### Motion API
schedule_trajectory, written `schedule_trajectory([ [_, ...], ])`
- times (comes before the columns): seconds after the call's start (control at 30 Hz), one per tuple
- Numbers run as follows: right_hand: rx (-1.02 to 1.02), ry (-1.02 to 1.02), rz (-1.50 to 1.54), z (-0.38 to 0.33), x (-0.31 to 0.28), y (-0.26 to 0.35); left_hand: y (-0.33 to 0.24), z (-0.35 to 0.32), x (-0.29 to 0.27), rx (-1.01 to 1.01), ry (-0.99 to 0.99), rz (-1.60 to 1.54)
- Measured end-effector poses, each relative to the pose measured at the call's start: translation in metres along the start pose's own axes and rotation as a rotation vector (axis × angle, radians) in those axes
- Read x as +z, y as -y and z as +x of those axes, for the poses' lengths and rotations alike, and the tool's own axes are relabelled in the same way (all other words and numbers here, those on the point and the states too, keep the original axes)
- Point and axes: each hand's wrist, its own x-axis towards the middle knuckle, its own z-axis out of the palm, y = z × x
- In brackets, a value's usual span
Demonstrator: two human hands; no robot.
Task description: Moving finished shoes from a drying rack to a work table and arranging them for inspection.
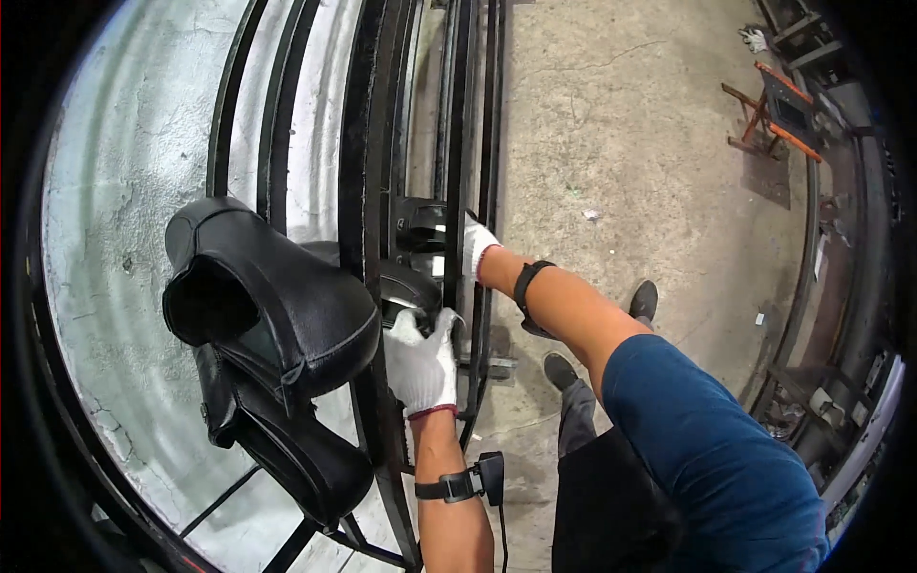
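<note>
Both white-gloved hands are on the black rounded tool at the black steel bar frame [368, 191], left hand [425, 358] gripping it at 6 o'clock, right hand [475, 246] clasping its 12 o'clock end; I'd brace wrists, feed slowly.

A metalworking workshop, seen from above.

A bare, stained and cracked concrete floor [630, 143] fills the middle, with small scraps of litter on it. On the left a black welded steel frame [368, 191] of long bars leans by a rough, flaking whitewashed wall [115, 220]. Far right stands an orange metal stand [778, 110], and more dark steel sections and clutter line the right edge [841, 286]. The person wears white work gloves [425, 363].
</note>
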Motion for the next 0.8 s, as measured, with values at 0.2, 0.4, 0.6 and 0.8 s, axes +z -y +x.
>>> schedule_trajectory([
  [0.2, 0.192, -0.285, 0.312, -0.16, 0.004, -0.026, -0.033, -0.019, 0.021, -0.001, 0.049, 0.064],
  [0.4, 0.533, 0.136, 1.035, -0.442, 0.032, 0.005, 0.023, -0.068, 0.008, 0.046, 0.114, -0.275],
  [0.6, 1.457, 0.225, 0.984, -0.74, 0.01, 0.053, 0.012, -0.178, -0.018, 0.233, 0.4, 0.003],
  [0.8, 2.012, -0.176, 0.887, -0.883, -0.044, 0.07, 0.029, -0.162, -0.002, 0.641, 0.867, 0.421],
])
